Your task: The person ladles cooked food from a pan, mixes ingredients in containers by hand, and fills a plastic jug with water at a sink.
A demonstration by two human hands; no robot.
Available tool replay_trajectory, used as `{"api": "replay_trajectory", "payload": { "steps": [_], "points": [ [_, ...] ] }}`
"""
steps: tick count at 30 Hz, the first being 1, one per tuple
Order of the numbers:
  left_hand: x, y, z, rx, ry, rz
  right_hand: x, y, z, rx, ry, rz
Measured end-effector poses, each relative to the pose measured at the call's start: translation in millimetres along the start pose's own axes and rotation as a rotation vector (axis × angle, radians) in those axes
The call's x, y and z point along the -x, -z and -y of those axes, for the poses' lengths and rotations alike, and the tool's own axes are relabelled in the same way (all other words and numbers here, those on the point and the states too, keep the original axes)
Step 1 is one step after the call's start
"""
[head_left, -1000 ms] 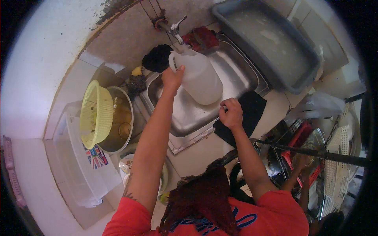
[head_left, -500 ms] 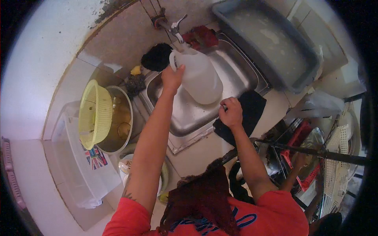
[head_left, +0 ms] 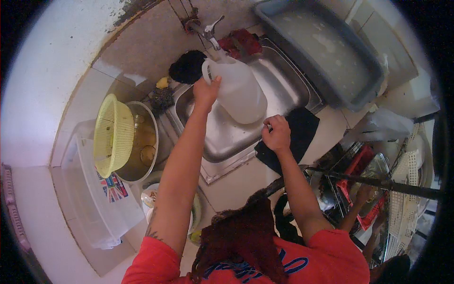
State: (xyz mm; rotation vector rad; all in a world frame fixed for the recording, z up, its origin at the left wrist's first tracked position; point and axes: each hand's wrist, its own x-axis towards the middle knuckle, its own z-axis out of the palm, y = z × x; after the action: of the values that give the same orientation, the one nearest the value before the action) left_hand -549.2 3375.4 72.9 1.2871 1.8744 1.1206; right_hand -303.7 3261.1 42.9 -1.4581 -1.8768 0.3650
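Observation:
A translucent white plastic pitcher [head_left: 240, 92] leans in the steel sink [head_left: 288, 90], its mouth under the tap [head_left: 211, 35]. My left hand [head_left: 206, 93] is closed on the pitcher near its handle. Whether water runs into it I cannot tell. My right hand [head_left: 276, 134] is curled at the sink's near right edge, over a black cloth [head_left: 302, 130]. Its fingers are bent in, and what they hold, if anything, is hidden.
A grey tub [head_left: 326, 52] of cloudy water stands right of the sink. To the left are a yellow colander [head_left: 113, 137], a metal pot [head_left: 151, 163] and a clear plastic box [head_left: 90, 203]. Another person's hand [head_left: 365, 193] is by a rack at right.
Both my hands and the pitcher stay almost where they were. The view has shifted very slightly.

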Motion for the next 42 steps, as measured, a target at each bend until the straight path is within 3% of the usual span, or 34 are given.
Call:
{"api": "replay_trajectory", "payload": {
  "steps": [16,31,42],
  "points": [
    [12.3,7.6,-22.6,0.023,0.067,0.034,-3.3,-0.2,0.8,-0.023,0.004,-0.039],
    [3.8,2.2,-6.5,0.017,-0.062,0.023,-2.2,1.0,2.6,-0.029,-0.006,-0.047],
    [17.0,8.4,-27.3,0.038,0.01,0.038,-1.8,-1.0,0.5,-0.024,0.004,-0.045]
  ]
}}
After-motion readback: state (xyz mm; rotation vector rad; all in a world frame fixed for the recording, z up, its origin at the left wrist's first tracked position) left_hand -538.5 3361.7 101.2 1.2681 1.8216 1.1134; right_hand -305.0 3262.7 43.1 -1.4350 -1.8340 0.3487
